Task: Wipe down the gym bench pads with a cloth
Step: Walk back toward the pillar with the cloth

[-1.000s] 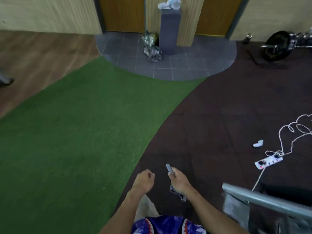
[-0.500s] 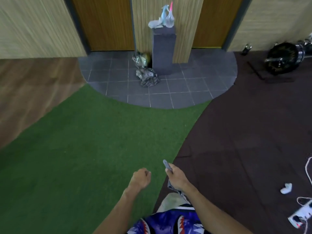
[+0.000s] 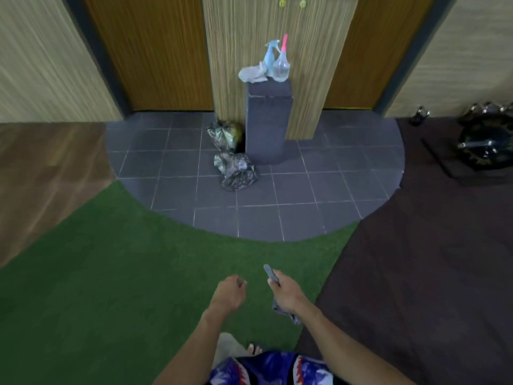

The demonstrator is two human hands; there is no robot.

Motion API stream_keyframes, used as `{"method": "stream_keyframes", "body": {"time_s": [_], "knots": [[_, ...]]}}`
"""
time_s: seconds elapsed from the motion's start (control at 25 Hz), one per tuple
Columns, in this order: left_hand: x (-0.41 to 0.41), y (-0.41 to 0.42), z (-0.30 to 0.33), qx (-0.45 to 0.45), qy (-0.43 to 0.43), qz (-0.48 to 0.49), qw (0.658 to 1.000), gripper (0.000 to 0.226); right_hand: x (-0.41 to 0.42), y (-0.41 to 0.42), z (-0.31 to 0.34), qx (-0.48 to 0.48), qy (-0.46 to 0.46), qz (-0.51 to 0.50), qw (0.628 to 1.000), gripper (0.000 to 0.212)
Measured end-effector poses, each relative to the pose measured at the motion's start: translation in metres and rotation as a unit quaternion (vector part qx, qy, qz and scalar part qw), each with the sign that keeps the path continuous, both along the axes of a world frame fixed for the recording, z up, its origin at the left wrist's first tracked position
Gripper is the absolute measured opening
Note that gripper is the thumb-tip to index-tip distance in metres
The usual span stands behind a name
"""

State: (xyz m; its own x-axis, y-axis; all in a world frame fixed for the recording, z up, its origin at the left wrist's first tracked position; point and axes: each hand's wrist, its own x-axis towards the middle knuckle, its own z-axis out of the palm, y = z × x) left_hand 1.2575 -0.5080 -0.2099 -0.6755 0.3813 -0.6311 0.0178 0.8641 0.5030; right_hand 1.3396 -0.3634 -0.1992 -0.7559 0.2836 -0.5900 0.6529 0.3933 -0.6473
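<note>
My right hand (image 3: pixel 286 293) is closed around a grey cloth (image 3: pixel 286 312); one end pokes up above the fist and the rest hangs below it. My left hand (image 3: pixel 230 291) is a loose fist with nothing in it, a little to the left. Both hang over the green turf in front of me. No gym bench is in view. Ahead, a dark grey pedestal (image 3: pixel 268 120) carries two spray bottles (image 3: pixel 277 62) and a pale rag (image 3: pixel 252 73).
Two crumpled bags (image 3: pixel 234 168) lie on the grey tiles left of the pedestal. Brown doors flank a striped wall panel. A barbell plate (image 3: pixel 485 143) rests on the dark rubber floor at the far right. Wood flooring lies to the left.
The view has swung left and moved closer to the pedestal; the bench frame, power strip and cord at the right have left the view. Both hands keep their pose.
</note>
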Motion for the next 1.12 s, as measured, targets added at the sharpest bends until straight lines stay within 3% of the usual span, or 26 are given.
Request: {"method": "stream_keyframes", "body": {"time_s": [0.32,0.44,0.56,0.88,1.12], "knots": [[-0.287,0.18,-0.006,0.005,-0.005,-0.048,0.999,0.037,-0.277,0.174,-0.012,0.02,0.025,-0.026,0.999,0.043],[-0.393,0.234,0.009,0.013,0.009,-0.063,0.998,0.04,-0.372,0.227,-0.001,-0.017,0.027,-0.064,0.997,0.046],[-0.488,0.282,0.021,0.023,0.004,-0.048,0.999,0.029,-0.461,0.279,0.007,-0.024,0.041,-0.083,0.995,0.048],[-0.681,0.41,-0.007,0.032,0.03,0.025,0.999,0.025,-0.672,0.42,-0.009,0.011,0.034,-0.007,0.999,0.047],[-0.797,0.486,0.009,0.043,0.068,0.092,0.992,0.028,-0.813,0.511,-0.005,0.003,0.068,0.116,0.991,0.05]]}}
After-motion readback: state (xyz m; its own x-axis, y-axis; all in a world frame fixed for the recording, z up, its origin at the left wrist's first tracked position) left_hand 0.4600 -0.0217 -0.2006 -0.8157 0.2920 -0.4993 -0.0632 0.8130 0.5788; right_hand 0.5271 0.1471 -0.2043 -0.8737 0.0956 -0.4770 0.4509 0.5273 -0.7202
